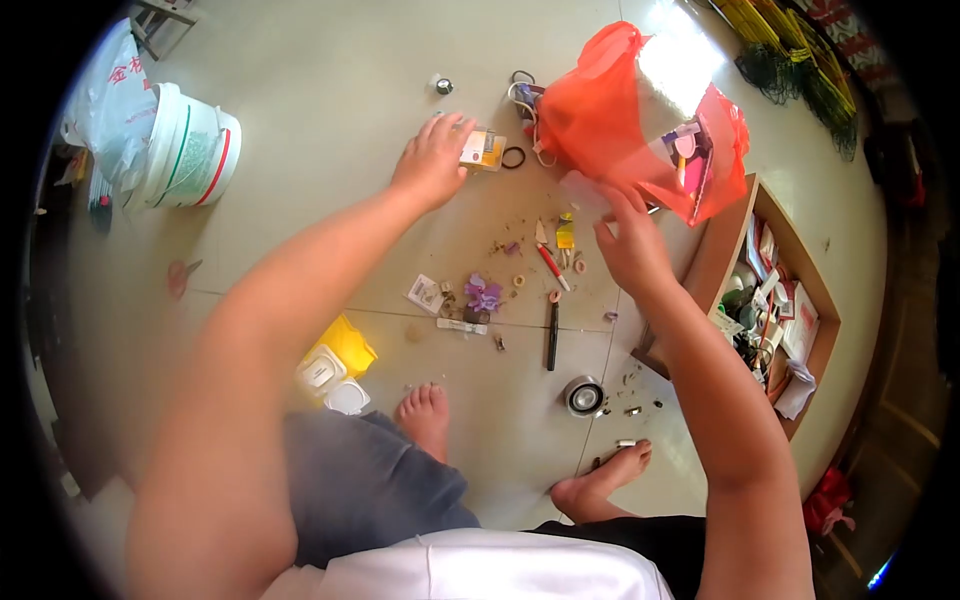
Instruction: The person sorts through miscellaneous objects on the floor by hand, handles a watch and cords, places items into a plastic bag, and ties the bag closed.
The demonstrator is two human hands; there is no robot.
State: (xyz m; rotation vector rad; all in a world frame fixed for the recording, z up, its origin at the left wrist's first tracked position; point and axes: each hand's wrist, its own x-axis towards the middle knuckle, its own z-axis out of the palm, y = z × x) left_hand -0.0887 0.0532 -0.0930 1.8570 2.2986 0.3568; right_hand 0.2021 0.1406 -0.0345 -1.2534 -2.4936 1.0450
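Observation:
My left hand [430, 162] is at the left end of a small yellow-and-white box [483, 148], thumb and fingers around that end; the contact is partly hidden. My right hand [637, 245] is bent beside a red plastic bag [598, 100], with a translucent plastic piece [585, 195] at its fingertips. Packaging with pink items [688, 158] shows at the bag's opening. On the floor between my arms lie a purple flower [483, 293], a red pen [553, 268], a black pen [552, 335] and a yellow packet [566, 232].
A wooden drawer [822, 310] full of small items stands at right. A white bucket [205, 150] is at left, near red-handled scissors [180, 277]. By my feet are a yellow wipes pack [350, 345] and a round metal-and-black object [583, 396]. Dark hair ties [513, 157] and debris lie around.

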